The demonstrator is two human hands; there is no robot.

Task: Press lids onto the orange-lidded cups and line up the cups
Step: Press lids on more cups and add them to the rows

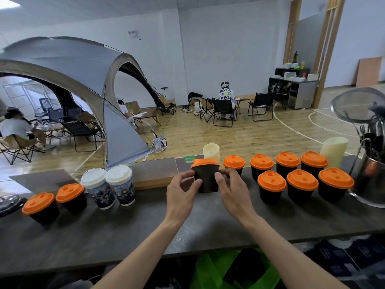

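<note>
A black cup with an orange lid [205, 176] stands at the middle of the dark counter [125, 232]. My left hand [183, 190] grips its left side and my right hand [231, 188] grips its right side, thumbs on the front wall. Its lid sits slightly tilted. To the right stand several more orange-lidded black cups [302, 184] in two rows. Two orange-lidded cups [40, 207] stand at the far left.
Two printed cups with white lids [108, 186] stand left of centre. A steel pot with utensils and a mesh strainer [370, 163] fills the right end. Two cream lid stacks [211, 152] stand behind the cups. Wooden boards lie along the counter's back edge.
</note>
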